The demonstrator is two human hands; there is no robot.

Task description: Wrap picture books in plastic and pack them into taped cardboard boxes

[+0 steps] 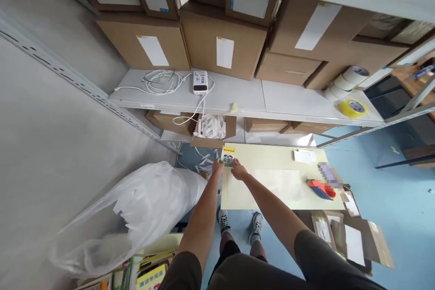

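Note:
A small book (228, 156) with a yellow and green cover and cartoon figures lies at the far left corner of the pale yellow table (265, 158). My left hand (218, 166) is closed on its lower left edge. My right hand (239, 169) touches the book's lower right corner, its fingers pressed together there. Nearer on the table is a translucent sheet (275, 186). White cards (304, 156) and a red and blue tape dispenser (321, 189) sit toward the right side.
Behind the table, a metal shelf (238, 95) holds cartons, a white device (200, 82), cable and tape rolls (353, 108). An open box of white scraps (211, 127) is below. A large plastic bag (152, 204) and books (152, 277) are at left; opened cartons (363, 240) at right.

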